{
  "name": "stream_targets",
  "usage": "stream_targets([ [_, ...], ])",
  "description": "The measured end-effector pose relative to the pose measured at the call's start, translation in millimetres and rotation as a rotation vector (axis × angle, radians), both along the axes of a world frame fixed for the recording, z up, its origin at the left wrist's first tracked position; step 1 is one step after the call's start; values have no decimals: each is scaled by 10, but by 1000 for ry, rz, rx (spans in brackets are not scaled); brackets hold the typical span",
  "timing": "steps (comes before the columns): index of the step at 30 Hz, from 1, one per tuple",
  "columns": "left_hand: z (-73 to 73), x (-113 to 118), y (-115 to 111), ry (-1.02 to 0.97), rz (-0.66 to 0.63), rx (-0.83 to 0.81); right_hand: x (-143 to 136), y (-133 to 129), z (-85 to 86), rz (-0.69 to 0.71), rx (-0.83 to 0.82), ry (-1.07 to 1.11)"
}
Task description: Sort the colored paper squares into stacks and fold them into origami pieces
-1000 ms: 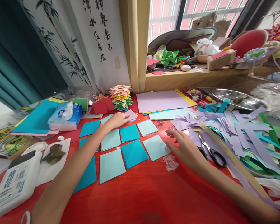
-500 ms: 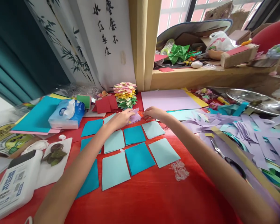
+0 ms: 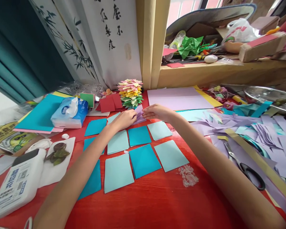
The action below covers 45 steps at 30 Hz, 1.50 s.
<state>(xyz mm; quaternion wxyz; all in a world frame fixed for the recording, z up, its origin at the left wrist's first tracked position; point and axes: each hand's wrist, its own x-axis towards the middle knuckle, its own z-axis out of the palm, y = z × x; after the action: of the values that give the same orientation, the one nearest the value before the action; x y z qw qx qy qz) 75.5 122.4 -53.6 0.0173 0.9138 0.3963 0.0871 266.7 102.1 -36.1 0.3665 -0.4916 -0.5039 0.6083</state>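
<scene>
Small sheets of light purple paper [image 3: 139,118] lie at the far side of the rows of paper squares. My left hand [image 3: 125,119] is closed on their left side, its fingertips pinching the edge. From the right, my right hand [image 3: 157,112] reaches over with fingers stretched out, the tips at the right edge of the purple paper. Part of the paper is hidden by both hands. Nearer to me lie stacks of teal squares [image 3: 145,160] and pale blue squares [image 3: 118,173]. Just behind my hands stands a folded-paper tower [image 3: 130,93] in pink, yellow and green.
To the left are a tissue pack [image 3: 70,113], a white box-like pack [image 3: 19,181] and red paper squares [image 3: 107,103]. Scissors [image 3: 243,168] and purple paper strips [image 3: 264,136] lie at right. A large purple sheet [image 3: 181,98] and a metal bowl [image 3: 271,98] are behind.
My right hand has moved left, from beside the purple paper to its right edge. My left hand stays on the paper. The view has shifted slightly.
</scene>
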Motion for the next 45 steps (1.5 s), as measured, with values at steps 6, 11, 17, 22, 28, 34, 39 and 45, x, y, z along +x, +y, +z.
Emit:
stream_targets([
  [6, -18, 31, 8, -44, 47, 13, 6, -36, -12, 10, -26, 34],
  [11, -75, -2, 43, -110, 127, 19, 64, -13, -57, 0, -86, 33],
  [17, -108, -31, 58, -182, 4, 22, 97, 23, -90, 28, -104, 57],
  [22, -115, -37, 74, -118, 17, 46, 119, 39, -83, 66, -89, 127],
  [28, -140, -51, 124, -111, -6, 56, 118, 23, -55, 30, -53, 86],
  [34, -146, -30, 115, -153, 65, 55, 118, 30, -56, -66, -55, -48],
  [39, -103, -20, 33, -161, 23, 52, 118, 14, -29, -48, -62, -50],
  [45, -100, -16, 25, -31, 13, 71, 113, -5, -15, -20, -58, -48],
])
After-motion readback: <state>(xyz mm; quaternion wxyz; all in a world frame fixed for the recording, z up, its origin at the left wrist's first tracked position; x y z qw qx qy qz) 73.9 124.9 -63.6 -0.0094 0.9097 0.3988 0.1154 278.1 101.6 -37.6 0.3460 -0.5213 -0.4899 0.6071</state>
